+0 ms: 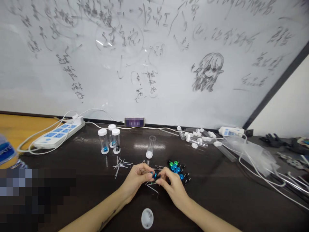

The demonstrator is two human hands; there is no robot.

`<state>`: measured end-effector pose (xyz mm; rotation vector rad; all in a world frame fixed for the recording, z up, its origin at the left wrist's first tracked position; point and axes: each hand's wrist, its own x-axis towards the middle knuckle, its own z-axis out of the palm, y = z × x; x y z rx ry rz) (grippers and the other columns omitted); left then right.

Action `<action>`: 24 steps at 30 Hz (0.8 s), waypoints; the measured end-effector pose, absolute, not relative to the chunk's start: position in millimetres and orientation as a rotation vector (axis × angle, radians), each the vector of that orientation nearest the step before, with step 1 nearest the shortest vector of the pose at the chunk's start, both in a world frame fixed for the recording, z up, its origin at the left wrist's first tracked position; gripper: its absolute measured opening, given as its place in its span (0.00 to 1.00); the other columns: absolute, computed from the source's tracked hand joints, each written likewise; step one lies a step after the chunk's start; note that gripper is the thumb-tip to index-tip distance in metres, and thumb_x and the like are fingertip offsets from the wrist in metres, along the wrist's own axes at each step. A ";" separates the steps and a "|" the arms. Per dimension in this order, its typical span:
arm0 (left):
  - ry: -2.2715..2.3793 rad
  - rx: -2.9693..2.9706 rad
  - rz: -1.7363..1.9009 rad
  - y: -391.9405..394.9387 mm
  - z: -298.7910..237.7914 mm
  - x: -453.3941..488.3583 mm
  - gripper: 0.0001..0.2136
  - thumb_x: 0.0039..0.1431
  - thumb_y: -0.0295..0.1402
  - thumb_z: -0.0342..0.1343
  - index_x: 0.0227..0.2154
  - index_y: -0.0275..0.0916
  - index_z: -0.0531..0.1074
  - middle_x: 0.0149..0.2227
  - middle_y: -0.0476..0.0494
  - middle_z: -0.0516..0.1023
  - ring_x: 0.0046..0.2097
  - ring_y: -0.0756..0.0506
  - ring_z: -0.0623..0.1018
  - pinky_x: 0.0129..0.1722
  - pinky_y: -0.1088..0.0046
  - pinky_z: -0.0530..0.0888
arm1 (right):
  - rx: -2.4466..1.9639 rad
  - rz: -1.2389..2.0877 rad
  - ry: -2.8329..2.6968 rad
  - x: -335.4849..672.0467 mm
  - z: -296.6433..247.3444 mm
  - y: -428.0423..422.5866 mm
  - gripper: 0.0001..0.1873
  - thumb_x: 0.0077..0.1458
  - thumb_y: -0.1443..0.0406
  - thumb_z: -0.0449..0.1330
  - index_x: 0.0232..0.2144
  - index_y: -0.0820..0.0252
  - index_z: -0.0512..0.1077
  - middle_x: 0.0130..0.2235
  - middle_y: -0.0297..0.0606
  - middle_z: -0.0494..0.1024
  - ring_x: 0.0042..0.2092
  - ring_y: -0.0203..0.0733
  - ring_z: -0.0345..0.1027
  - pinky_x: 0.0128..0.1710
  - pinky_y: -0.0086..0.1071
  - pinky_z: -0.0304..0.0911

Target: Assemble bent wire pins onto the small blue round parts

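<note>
My left hand (135,178) and my right hand (172,187) meet over the dark table (217,193), fingers pinched together around a small blue and black part (155,176) and a thin metal pin. Right of the hands lies a heap of blue, green and black small parts (178,170). A scatter of bent metal pins (122,165) lies to the left of the hands. An open clear tube (151,146) stands upside down on its white cap just behind them. A round clear lid (147,218) lies on the table near me.
Three capped vials (109,140) stand at the back left, beside a white power strip (59,132) with cables. Several empty tubes and white caps (198,138) lie at the back right near a clear plastic bag (248,151). A whiteboard (154,58) rises behind the table. A water bottle (7,154) stands far left.
</note>
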<state>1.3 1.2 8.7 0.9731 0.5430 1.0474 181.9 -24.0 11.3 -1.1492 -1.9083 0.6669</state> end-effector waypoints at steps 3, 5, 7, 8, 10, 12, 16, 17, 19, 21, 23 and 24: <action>0.534 0.973 1.034 0.9 8.8 1.4 0.06 0.45 0.28 0.66 0.28 0.35 0.76 0.29 0.46 0.78 0.31 0.50 0.74 0.36 0.73 0.70 | -1.152 0.733 -1.948 181.9 10.2 -23.2 0.15 0.64 0.64 0.50 0.24 0.59 0.64 0.21 0.28 0.67 0.23 0.34 0.60 0.26 0.25 0.55; 0.537 0.984 1.043 1.1 8.7 1.6 0.06 0.45 0.28 0.65 0.28 0.35 0.76 0.28 0.46 0.78 0.31 0.50 0.74 0.36 0.74 0.69 | -1.158 0.676 -1.931 181.4 9.4 -23.1 0.10 0.61 0.65 0.53 0.26 0.59 0.65 0.23 0.28 0.67 0.24 0.34 0.61 0.26 0.25 0.55; 0.541 1.000 1.052 1.5 8.8 1.9 0.05 0.46 0.27 0.65 0.28 0.35 0.76 0.28 0.46 0.78 0.30 0.51 0.74 0.35 0.74 0.69 | -1.154 0.587 -1.900 180.9 8.8 -23.4 0.05 0.56 0.67 0.59 0.30 0.58 0.66 0.26 0.29 0.67 0.27 0.35 0.61 0.28 0.26 0.56; 0.542 1.006 1.053 1.7 8.9 2.0 0.05 0.46 0.27 0.65 0.28 0.35 0.76 0.28 0.46 0.78 0.30 0.51 0.74 0.35 0.74 0.69 | -1.151 0.558 -1.889 180.8 8.7 -23.6 0.05 0.54 0.67 0.61 0.31 0.58 0.66 0.26 0.29 0.66 0.27 0.36 0.61 0.28 0.26 0.56; 0.540 1.003 1.050 1.7 9.3 2.2 0.05 0.46 0.28 0.65 0.28 0.35 0.76 0.28 0.46 0.77 0.30 0.50 0.74 0.35 0.74 0.69 | -1.151 0.556 -1.885 181.1 9.2 -24.0 0.06 0.53 0.67 0.62 0.30 0.58 0.66 0.26 0.29 0.66 0.27 0.36 0.61 0.28 0.26 0.56; 0.529 0.990 1.042 1.4 9.5 2.0 0.05 0.46 0.29 0.65 0.27 0.35 0.76 0.28 0.46 0.77 0.30 0.50 0.74 0.36 0.73 0.69 | -1.158 0.616 -1.904 181.7 10.2 -24.0 0.07 0.56 0.66 0.59 0.27 0.59 0.66 0.24 0.28 0.67 0.27 0.35 0.62 0.28 0.26 0.56; 0.520 0.976 1.031 1.1 8.9 1.3 0.06 0.45 0.28 0.66 0.27 0.35 0.75 0.28 0.46 0.78 0.31 0.50 0.74 0.36 0.73 0.69 | -1.153 0.702 -1.937 181.8 11.5 -23.7 0.14 0.62 0.66 0.52 0.23 0.59 0.64 0.22 0.28 0.67 0.24 0.34 0.61 0.26 0.26 0.55; 0.523 0.974 1.035 1.2 8.7 1.0 0.06 0.45 0.28 0.66 0.27 0.35 0.75 0.28 0.46 0.78 0.31 0.50 0.75 0.36 0.73 0.69 | -1.154 0.671 -1.920 181.4 11.5 -23.9 0.11 0.60 0.67 0.54 0.25 0.59 0.65 0.23 0.28 0.66 0.25 0.34 0.61 0.27 0.26 0.55; 0.527 0.973 1.041 1.6 8.5 0.7 0.06 0.45 0.28 0.66 0.27 0.35 0.75 0.28 0.46 0.77 0.30 0.50 0.75 0.36 0.73 0.69 | -1.146 0.583 -1.882 180.6 11.6 -24.3 0.05 0.55 0.69 0.59 0.29 0.58 0.66 0.26 0.29 0.66 0.28 0.35 0.61 0.29 0.26 0.55; 0.532 0.974 1.043 1.7 8.8 0.6 0.06 0.45 0.28 0.66 0.27 0.35 0.75 0.29 0.46 0.77 0.31 0.49 0.75 0.36 0.72 0.70 | -1.131 0.549 -1.868 180.4 12.1 -24.7 0.07 0.52 0.70 0.62 0.30 0.58 0.66 0.27 0.28 0.66 0.28 0.35 0.60 0.29 0.26 0.55; 0.536 0.976 1.039 1.3 9.5 0.6 0.06 0.44 0.29 0.66 0.27 0.35 0.75 0.29 0.45 0.77 0.31 0.49 0.75 0.37 0.71 0.70 | -1.135 0.594 -1.881 180.8 12.9 -24.9 0.06 0.54 0.68 0.61 0.28 0.58 0.66 0.25 0.28 0.66 0.27 0.35 0.61 0.29 0.26 0.56; 0.536 0.980 1.033 1.1 10.0 0.6 0.06 0.44 0.29 0.66 0.26 0.35 0.75 0.29 0.45 0.77 0.32 0.49 0.75 0.37 0.71 0.70 | -1.142 0.638 -1.894 181.2 13.2 -24.8 0.08 0.57 0.66 0.59 0.25 0.59 0.66 0.24 0.28 0.66 0.26 0.35 0.61 0.28 0.26 0.55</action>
